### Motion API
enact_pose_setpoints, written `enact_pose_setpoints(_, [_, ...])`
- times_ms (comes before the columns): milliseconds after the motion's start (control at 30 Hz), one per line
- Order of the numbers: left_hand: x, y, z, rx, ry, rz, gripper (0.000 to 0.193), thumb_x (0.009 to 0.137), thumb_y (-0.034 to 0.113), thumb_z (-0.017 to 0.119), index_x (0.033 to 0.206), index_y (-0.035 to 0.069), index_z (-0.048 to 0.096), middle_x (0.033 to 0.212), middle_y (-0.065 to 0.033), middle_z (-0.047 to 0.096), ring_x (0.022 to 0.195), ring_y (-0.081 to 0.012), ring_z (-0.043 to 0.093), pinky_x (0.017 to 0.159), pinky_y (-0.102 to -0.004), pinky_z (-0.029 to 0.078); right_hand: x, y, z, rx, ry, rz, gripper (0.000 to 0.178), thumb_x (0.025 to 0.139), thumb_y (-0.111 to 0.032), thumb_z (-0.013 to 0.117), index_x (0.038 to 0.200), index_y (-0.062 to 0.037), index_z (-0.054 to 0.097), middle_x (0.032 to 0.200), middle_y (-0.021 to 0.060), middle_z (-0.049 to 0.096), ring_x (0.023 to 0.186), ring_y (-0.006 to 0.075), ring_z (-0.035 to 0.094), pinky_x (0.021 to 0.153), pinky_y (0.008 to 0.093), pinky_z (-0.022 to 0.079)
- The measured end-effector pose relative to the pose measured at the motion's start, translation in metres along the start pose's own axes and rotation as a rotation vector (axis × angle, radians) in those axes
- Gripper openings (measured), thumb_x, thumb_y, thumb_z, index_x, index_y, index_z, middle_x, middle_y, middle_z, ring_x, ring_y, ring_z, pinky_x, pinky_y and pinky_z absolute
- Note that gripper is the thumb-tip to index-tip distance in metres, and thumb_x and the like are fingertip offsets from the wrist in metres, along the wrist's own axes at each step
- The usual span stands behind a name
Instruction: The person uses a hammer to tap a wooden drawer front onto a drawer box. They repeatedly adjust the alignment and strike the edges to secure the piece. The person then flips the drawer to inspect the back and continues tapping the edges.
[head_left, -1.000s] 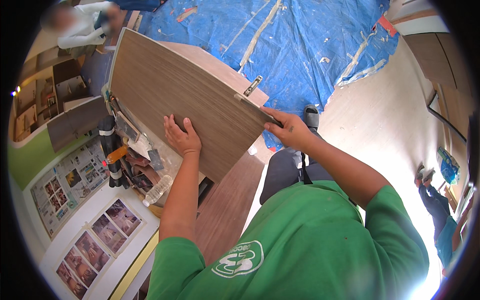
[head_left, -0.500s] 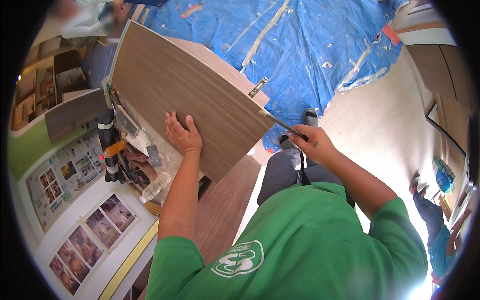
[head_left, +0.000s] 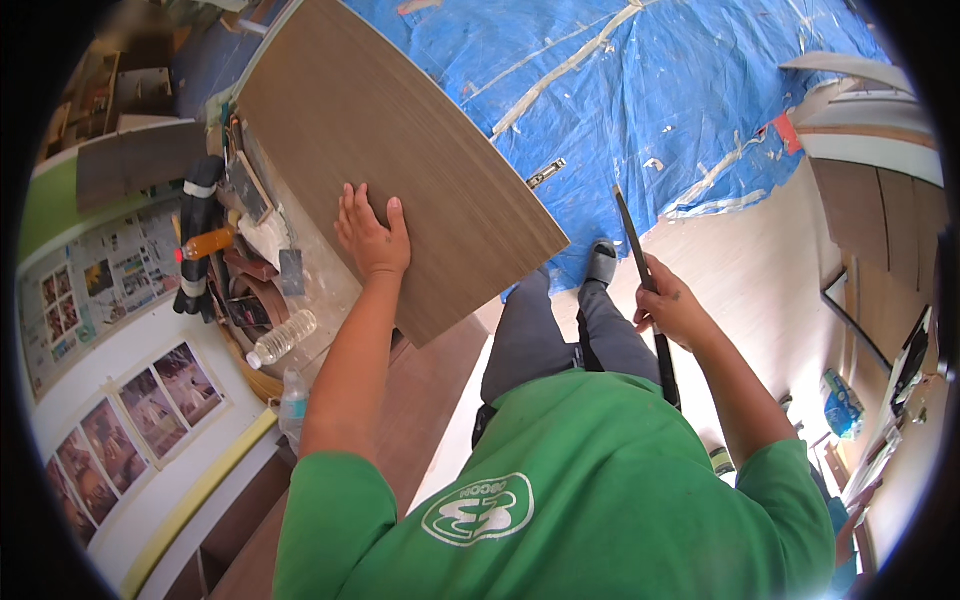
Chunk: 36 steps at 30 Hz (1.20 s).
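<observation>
We look from the wearer's head, via the L cam of a side-by-side fisheye pair, steeply down & fwd, upright, unmirrored. Closest to us, btm ctr: the green shirt [head_left: 590,480]. L hand [head_left: 375,235] & R hand [head_left: 674,305] sit a bit farther, approx mid-height, w/ the wood-grain panel [head_left: 430,150]; blue tarp [head_left: 560,90] beyond, up top. V. wide FOV: we get wall photos [head_left: 188,383] at L, brown boards [head_left: 870,215] at R, straight edges bending twd the rim.

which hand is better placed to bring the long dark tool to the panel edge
Probably the right hand: it grips the long dark tool, held apart from the panel. The left hand lies spread on the panel's face, seemingly better for steadying.
</observation>
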<state>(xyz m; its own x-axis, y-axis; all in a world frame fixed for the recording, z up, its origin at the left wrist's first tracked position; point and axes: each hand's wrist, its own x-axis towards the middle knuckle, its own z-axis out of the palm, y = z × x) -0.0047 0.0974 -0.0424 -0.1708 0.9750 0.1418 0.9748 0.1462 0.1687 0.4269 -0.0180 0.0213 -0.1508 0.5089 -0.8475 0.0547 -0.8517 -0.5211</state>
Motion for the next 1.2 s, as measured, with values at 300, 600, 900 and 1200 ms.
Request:
enact_pose_setpoints(300, [0.059,0.001,0.006,-0.278,0.097,0.152,0.064,0.092,0.041,0.067,0.145,0.009,0.049,0.152,-0.0168,0.047,0.141,-0.0360,0.043,0.117,-0.0570,0.028,-0.034,-0.076,0.056,-0.350,0.034,0.041,0.062,0.100,-0.003,0.046,0.159,-0.0048,0.030,0.076,0.0090,0.058,0.059,0.0184,0.062,0.055,0.0342,0.055])
enact_pose_setpoints(600, [0.180,0.010,0.057,-0.038,0.044,0.135,0.068,0.101,0.062,0.040,0.155,0.021,0.039,0.167,-0.0041,0.029,0.156,-0.0255,0.020,0.128,-0.0545,0.010,-0.003,-0.157,0.105,-0.707,-0.037,0.241,0.059,0.095,-0.007,0.043,0.153,0.0018,0.038,0.070,0.0129,0.061,0.052,0.0207,0.062,0.051,0.0355,0.054])
enact_pose_setpoints(900, [0.182,0.014,0.052,0.022,-0.014,0.114,0.074,0.098,0.070,0.040,0.157,0.024,0.038,0.168,-0.0014,0.027,0.156,-0.0224,0.019,0.128,-0.0524,0.009,0.032,-0.169,0.128,-0.824,-0.060,0.303,0.053,0.093,-0.004,0.039,0.145,0.0018,0.048,0.066,0.0118,0.060,0.049,0.0209,0.061,0.049,0.0362,0.054])
enact_pose_setpoints(1200, [0.181,0.013,0.055,0.012,0.011,0.119,0.082,0.095,0.076,0.041,0.157,0.022,0.036,0.169,-0.0034,0.026,0.156,-0.0237,0.019,0.127,-0.0541,0.010,0.023,-0.182,0.121,-0.794,-0.047,0.333,0.048,0.093,-0.005,0.041,0.138,0.0022,0.056,0.062,0.0109,0.057,0.047,0.0205,0.059,0.047,0.0364,0.053])
